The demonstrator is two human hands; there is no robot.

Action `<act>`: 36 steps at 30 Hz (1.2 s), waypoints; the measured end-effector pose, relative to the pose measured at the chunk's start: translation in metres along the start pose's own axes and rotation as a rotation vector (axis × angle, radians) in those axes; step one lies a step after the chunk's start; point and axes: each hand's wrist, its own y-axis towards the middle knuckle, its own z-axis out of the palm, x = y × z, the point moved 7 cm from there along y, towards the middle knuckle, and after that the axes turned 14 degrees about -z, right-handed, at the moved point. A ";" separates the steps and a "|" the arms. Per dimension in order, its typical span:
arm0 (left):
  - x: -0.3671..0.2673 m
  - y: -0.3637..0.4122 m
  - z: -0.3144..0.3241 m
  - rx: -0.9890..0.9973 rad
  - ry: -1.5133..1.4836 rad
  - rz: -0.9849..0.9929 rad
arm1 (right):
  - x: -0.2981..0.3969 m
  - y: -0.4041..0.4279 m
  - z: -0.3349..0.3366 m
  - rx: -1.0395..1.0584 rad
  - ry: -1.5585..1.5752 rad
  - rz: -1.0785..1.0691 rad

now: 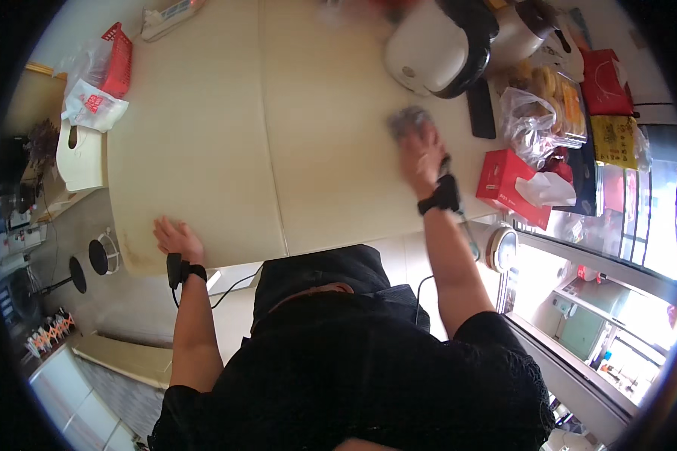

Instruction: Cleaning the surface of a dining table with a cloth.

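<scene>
My right hand (421,155) is pressed over a grey cloth (407,119) on the cream tabletop (338,169). Both are blurred, and the fingers partly cover the cloth. A white kitchen appliance with a black side (429,53) stands just beyond that hand. To its right lies a flat black object (481,110), perhaps a phone. Near the table's front left corner, my left hand (179,239) rests on the bare surface, fingers apart and holding nothing. Black straps with small devices sit around both wrists, and cables hang from them.
Along the right edge crowd a red tissue box (510,186), a plastic pack of baked goods (558,101), a white jug (519,34) and a red bag (606,82). A red plastic basket (118,62) and a white power strip (169,20) are at the far left. A seam (268,135) crosses the tabletop.
</scene>
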 end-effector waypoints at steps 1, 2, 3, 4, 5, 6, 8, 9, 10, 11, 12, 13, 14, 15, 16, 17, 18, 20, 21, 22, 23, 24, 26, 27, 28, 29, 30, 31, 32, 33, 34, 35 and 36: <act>0.000 -0.001 0.001 0.018 0.022 -0.010 | 0.025 -0.009 -0.006 0.012 0.015 -0.032; -0.003 -0.002 0.000 0.019 0.013 -0.005 | 0.048 -0.015 -0.010 0.029 0.061 -0.041; -0.007 -0.001 0.000 0.021 -0.004 -0.006 | 0.069 -0.027 -0.012 -0.025 0.127 -0.089; -0.007 0.001 0.000 0.022 -0.017 -0.008 | 0.094 -0.032 -0.021 -0.031 0.180 -0.135; -0.005 0.004 0.002 0.023 -0.026 0.003 | 0.112 -0.041 -0.018 -0.030 0.255 -0.144; 0.002 0.007 0.006 0.012 -0.018 -0.006 | 0.130 -0.045 -0.017 -0.034 0.307 -0.201; 0.003 0.006 0.010 0.008 -0.020 -0.006 | 0.138 -0.050 -0.022 -0.079 0.503 -0.213; 0.001 0.006 0.010 0.027 0.010 -0.004 | 0.132 -0.052 -0.021 -0.108 0.667 -0.161; 0.003 0.007 0.010 0.041 0.043 -0.010 | 0.111 -0.053 -0.023 -0.117 0.730 0.005; 0.005 0.008 0.012 0.044 0.040 -0.010 | 0.081 -0.055 -0.027 -0.125 0.791 0.170; 0.007 0.008 0.012 0.015 0.041 0.001 | 0.043 -0.060 -0.035 -0.307 0.777 0.231; 0.009 0.008 0.013 -0.016 0.044 0.009 | 0.000 -0.065 -0.040 -0.488 0.760 0.287; 0.011 0.010 0.015 -0.013 0.045 0.007 | -0.040 -0.070 -0.044 -0.470 0.697 0.354; 0.017 0.010 0.016 -0.025 0.028 0.015 | -0.053 -0.064 -0.068 -0.248 0.333 0.415; 0.013 0.009 0.016 -0.033 0.000 0.040 | -0.078 -0.066 -0.064 -0.204 0.122 0.363; 0.010 0.008 0.016 -0.027 0.002 0.043 | -0.096 -0.068 -0.049 -0.172 0.043 0.382; 0.007 0.008 0.013 -0.023 -0.020 0.044 | -0.094 -0.063 -0.044 -0.163 -0.115 0.299; 0.002 0.006 0.012 -0.019 -0.039 0.042 | -0.093 -0.065 -0.031 -0.151 -0.270 0.213; 0.006 0.008 0.013 -0.025 -0.020 0.018 | -0.083 -0.063 -0.028 -0.142 -0.238 0.228; 0.007 0.008 0.013 -0.022 -0.006 0.006 | -0.073 -0.067 -0.028 -0.130 -0.217 0.253; 0.008 0.008 0.011 -0.019 -0.002 0.009 | -0.058 -0.072 -0.024 -0.125 -0.216 0.256; 0.001 0.006 0.009 0.006 0.018 0.004 | -0.040 -0.076 -0.021 -0.161 -0.142 0.187; 0.001 0.004 0.006 0.026 0.039 -0.010 | 0.006 -0.074 -0.016 -0.202 -0.027 0.057; 0.005 0.006 0.007 0.008 0.038 -0.015 | 0.033 -0.072 -0.014 -0.206 0.005 0.006; 0.007 0.007 0.006 -0.010 0.038 -0.019 | 0.059 -0.072 -0.012 -0.171 0.081 -0.003; 0.004 0.007 0.006 -0.006 0.035 -0.013 | 0.084 -0.070 -0.014 -0.137 0.154 -0.009; 0.000 0.005 0.003 0.000 0.021 -0.014 | 0.109 -0.066 -0.016 -0.142 0.215 -0.031; -0.003 0.004 0.001 0.005 0.008 -0.016 | 0.129 -0.061 -0.018 -0.149 0.278 -0.054; -0.004 0.005 0.001 0.004 0.006 -0.011 | 0.145 -0.055 -0.019 -0.174 0.332 -0.105; -0.004 0.005 0.002 0.001 0.002 -0.006 | 0.157 -0.051 -0.021 -0.200 0.385 -0.157; -0.004 0.006 0.004 -0.001 -0.002 0.001 | 0.162 -0.045 -0.023 -0.223 0.517 -0.187; -0.004 0.006 0.005 -0.002 -0.005 0.007 | 0.157 -0.044 -0.026 -0.227 0.515 -0.183; 0.000 0.006 0.007 -0.021 -0.001 0.017 | 0.134 -0.047 -0.022 -0.252 0.718 0.034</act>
